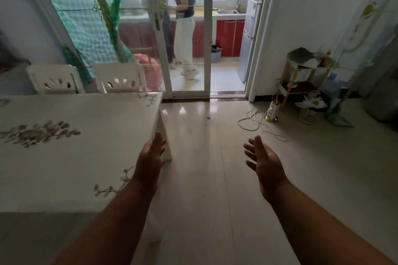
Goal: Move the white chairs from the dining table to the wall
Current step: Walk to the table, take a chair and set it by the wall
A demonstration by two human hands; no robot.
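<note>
Two white chairs stand tucked in at the far side of the white dining table (86, 140). Only their carved backrests show, the left chair (56, 79) and the right chair (120, 78). My left hand (150, 159) reaches forward beside the table's right edge, fingers apart, holding nothing. My right hand (263, 162) is out over the floor, palm turned inward, fingers spread and empty. Both hands are well short of the chairs.
A glass sliding door (185, 34) stands ahead; a person (185, 28) is in the kitchen behind it. At the right wall are a small cluttered wooden rack (305, 84), a can (272, 112) and a loose cable (254, 122) on the tile floor.
</note>
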